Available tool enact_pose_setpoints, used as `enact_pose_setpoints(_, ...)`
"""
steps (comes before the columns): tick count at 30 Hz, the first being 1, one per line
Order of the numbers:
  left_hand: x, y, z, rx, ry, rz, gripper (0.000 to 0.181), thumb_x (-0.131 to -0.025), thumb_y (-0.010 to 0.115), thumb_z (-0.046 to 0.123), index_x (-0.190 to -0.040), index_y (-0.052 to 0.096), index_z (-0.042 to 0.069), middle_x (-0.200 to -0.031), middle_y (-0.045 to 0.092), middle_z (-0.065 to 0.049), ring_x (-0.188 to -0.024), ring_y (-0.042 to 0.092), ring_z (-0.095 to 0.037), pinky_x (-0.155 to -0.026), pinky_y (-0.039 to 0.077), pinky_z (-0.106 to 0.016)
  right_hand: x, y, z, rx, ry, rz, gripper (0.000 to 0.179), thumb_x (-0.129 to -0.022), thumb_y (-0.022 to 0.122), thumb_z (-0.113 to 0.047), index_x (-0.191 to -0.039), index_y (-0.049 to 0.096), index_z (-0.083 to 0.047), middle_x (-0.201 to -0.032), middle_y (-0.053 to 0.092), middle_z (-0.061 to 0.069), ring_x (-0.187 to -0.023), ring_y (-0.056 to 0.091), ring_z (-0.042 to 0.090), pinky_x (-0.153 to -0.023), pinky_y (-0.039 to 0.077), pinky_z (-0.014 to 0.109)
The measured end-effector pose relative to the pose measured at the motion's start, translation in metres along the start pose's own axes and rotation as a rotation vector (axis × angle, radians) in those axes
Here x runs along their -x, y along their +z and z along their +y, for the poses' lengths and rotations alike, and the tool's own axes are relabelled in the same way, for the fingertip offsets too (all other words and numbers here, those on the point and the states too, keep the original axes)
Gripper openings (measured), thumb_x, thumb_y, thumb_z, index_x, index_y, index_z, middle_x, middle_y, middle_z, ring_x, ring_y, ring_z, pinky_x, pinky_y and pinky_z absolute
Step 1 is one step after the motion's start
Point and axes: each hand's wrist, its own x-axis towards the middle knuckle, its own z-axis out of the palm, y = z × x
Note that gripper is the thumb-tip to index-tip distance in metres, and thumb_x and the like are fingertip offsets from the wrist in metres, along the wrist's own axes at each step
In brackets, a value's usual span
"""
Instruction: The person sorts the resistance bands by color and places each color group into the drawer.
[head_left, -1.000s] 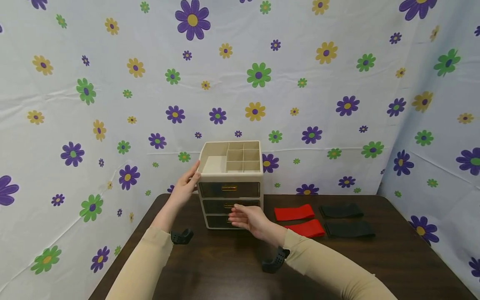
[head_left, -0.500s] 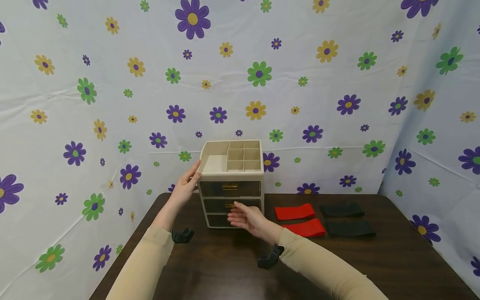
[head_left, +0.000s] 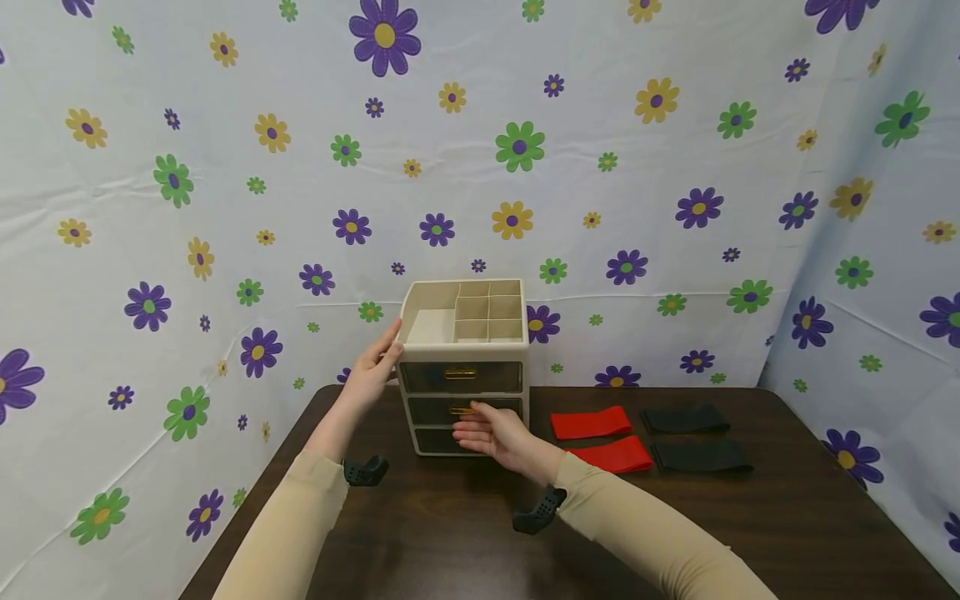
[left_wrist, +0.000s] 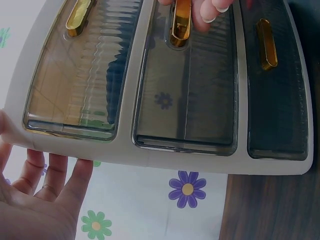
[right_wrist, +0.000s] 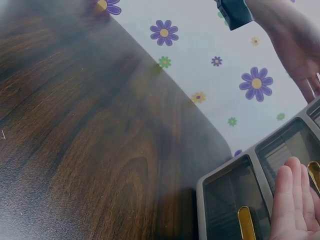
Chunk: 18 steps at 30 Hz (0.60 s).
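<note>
A cream desktop drawer organizer (head_left: 462,353) stands on the dark wooden table, its three smoky drawers shut and fitted with gold handles. My left hand (head_left: 368,372) rests on its left side near the top; the fingertips (left_wrist: 82,167) press that side wall and the thumb lies by the front corner. At the middle drawer is my right hand (head_left: 504,435), with thumb and index finger on either side of the gold handle (left_wrist: 181,22) and the other fingers extended. The top drawer's handle (head_left: 461,374) shows uncovered. In the head view, my fingers hide the lowest handle.
Two folded red bands (head_left: 591,422) and two folded black bands (head_left: 702,457) lie right of the organizer. Open compartments (head_left: 491,311) top the organizer. A flower-printed cloth (head_left: 600,167) hangs behind the table (head_left: 427,533).
My right hand has shifted slightly up and left, its thumb now level with the middle handle. The left hand keeps its place, and the drawers stay shut.
</note>
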Motion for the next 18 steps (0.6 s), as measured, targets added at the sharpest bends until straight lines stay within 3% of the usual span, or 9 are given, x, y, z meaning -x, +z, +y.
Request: enact_pose_setpoints(18, -0.0013, -0.0001, -0.0016, -0.013, 0.017, 0.001, 0.052, -0.106, 0.041, 0.020, -0.154, 0.025, 0.012, -0.155, 0.024, -0.024, -0.126, 0.040, -0.045, -0.100, 0.038, -0.060, 0.0081, 0.0023, 0.0041, -0.038, 0.041, -0.022, 0.047, -0.102, 0.051, -0.024, -0.130, 0.048, 0.014, -0.100, 0.070, 0.016, -0.086, 0.070, 0.022, -0.083, 0.054, 0.034)
